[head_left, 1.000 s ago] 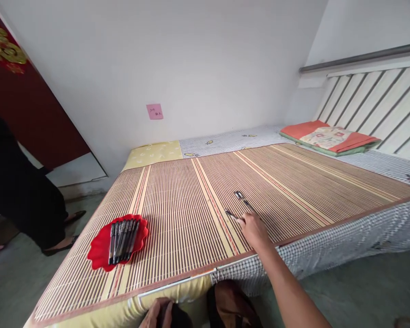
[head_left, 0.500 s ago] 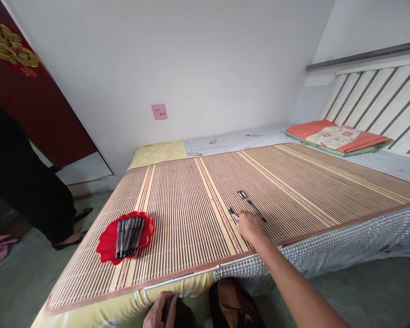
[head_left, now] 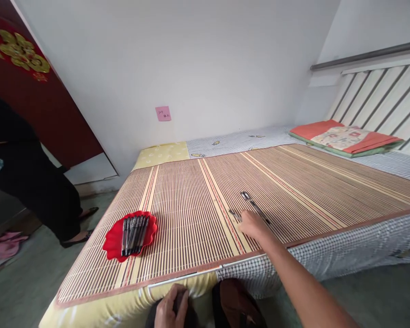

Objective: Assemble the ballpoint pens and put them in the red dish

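Note:
My right hand [head_left: 254, 224] is closed around a pen [head_left: 234, 215] on the bamboo mat [head_left: 184, 205]; one end of the pen sticks out to the left of my fingers. Just beyond my fingers lie dark, clear-barrelled pens [head_left: 255, 206] close together, partly behind the hand. At the bottom, my left hand [head_left: 172, 307] rests by my lap, fingers loosely bent and apart, holding nothing visible. On the left of the mat, several black-capped pens [head_left: 134, 234] lie side by side in a red scalloped plate [head_left: 112, 239].
The mat covers a bed with yellow and checked bedding [head_left: 166, 152]. A folded orange and green cloth [head_left: 346, 137] lies by the white slatted headboard [head_left: 372, 91]. A pink note [head_left: 163, 113] is on the wall. At the left stands a person in black [head_left: 30, 177].
The view has shifted slightly, so the scene sits a little further right. My right hand stays at the pen, and the plate's pens look the same.

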The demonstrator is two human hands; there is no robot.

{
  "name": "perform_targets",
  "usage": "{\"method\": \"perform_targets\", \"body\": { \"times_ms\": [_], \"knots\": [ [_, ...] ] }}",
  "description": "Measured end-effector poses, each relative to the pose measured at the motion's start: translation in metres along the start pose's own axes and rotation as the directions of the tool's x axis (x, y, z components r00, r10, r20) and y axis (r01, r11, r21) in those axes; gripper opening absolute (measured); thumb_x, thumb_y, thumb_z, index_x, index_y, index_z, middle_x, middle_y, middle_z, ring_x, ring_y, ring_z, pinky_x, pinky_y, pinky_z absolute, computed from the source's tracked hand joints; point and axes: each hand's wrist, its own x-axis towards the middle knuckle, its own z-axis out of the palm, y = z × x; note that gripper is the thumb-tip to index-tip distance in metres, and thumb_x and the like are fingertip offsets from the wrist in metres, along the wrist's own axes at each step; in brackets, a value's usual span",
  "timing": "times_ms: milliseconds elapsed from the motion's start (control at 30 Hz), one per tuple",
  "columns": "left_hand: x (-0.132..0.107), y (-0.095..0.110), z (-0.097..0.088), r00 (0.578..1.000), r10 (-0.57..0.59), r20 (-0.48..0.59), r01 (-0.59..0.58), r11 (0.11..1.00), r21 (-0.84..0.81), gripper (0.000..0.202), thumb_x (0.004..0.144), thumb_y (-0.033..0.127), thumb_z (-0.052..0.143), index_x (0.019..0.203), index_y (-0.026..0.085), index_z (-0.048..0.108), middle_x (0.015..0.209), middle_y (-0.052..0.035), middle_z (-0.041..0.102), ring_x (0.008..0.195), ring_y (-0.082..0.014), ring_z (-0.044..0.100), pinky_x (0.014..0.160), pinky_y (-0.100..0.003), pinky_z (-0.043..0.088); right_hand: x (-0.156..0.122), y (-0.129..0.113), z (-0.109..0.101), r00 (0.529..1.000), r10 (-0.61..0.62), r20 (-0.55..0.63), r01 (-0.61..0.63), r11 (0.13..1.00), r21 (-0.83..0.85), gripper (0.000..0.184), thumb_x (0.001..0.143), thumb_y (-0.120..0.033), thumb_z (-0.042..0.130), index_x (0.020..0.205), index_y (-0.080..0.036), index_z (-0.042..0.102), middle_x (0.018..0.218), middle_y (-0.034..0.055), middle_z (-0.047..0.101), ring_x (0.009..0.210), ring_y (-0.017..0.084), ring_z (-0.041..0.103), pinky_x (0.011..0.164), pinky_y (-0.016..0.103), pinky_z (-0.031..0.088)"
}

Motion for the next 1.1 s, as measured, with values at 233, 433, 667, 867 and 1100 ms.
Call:
{"method": "perform_targets", "body": {
  "times_ms": [233,433,667,867,1100],
  "knots": [
    [0.077,0.071,0.055,0.939,-0.235,0.251,0.310,0.895,-0.322,0.061,0.081,0.067,0.068,0.108,0.012,0.074,0.088,-0.0128,0.074,0.083,-0.0256,0.069,0.068,-0.033,0.055,-0.037,-0.063,0.010,0.979,-0.162,-0.123,0.189,0.949,0.252,0.014,0.078,-0.014,0.062,0.068,-0.020,0.054,0.067,-0.0009,0.063,0.065,0.014,0.058,0.059,0.023,0.033],
    [0.113,0.101,0.058,0.831,-0.385,0.401,0.554,0.635,-0.539,0.084,0.067,0.073,0.078,0.126,0.014,0.066,0.118,-0.0174,0.071,0.090,-0.0250,0.072,0.069,-0.030,0.055,-0.058,-0.110,0.021,0.966,-0.126,-0.225,0.207,0.900,0.384,0.014,0.086,-0.018,0.060,0.078,-0.022,0.048,0.075,0.0014,0.064,0.069,0.017,0.061,0.061,0.024,0.034],
    [0.125,0.092,0.049,0.914,-0.258,0.314,0.392,0.763,-0.514,0.061,0.078,0.069,0.069,0.103,0.014,0.071,0.095,-0.0108,0.076,0.092,-0.0257,0.070,0.080,-0.034,0.054,-0.073,-0.139,0.041,0.902,-0.250,-0.353,0.369,0.871,0.324,0.016,0.098,-0.016,0.045,0.087,-0.018,0.056,0.082,0.0082,0.067,0.073,0.021,0.063,0.064,0.029,0.036],
    [0.119,0.077,0.041,0.939,-0.189,0.286,0.310,0.825,-0.473,0.050,0.082,0.065,0.066,0.091,0.017,0.067,0.087,-0.0062,0.074,0.084,-0.0223,0.068,0.080,-0.034,0.053,-0.085,-0.140,0.038,0.926,-0.317,-0.205,0.375,0.840,0.393,0.010,0.093,-0.013,0.054,0.087,-0.018,0.060,0.086,0.0087,0.069,0.079,0.022,0.067,0.067,0.029,0.042],
    [0.105,0.072,0.023,0.895,-0.182,0.408,0.356,0.842,-0.405,0.054,0.083,0.071,0.061,0.083,0.017,0.058,0.060,0.0001,0.062,0.050,-0.0138,0.056,0.044,-0.022,0.039,-0.089,-0.116,-0.007,0.924,-0.375,-0.071,0.303,0.606,0.736,0.011,0.091,-0.023,0.056,0.087,-0.019,0.065,0.082,0.0053,0.073,0.077,0.021,0.070,0.068,0.029,0.050]
  ]
}}
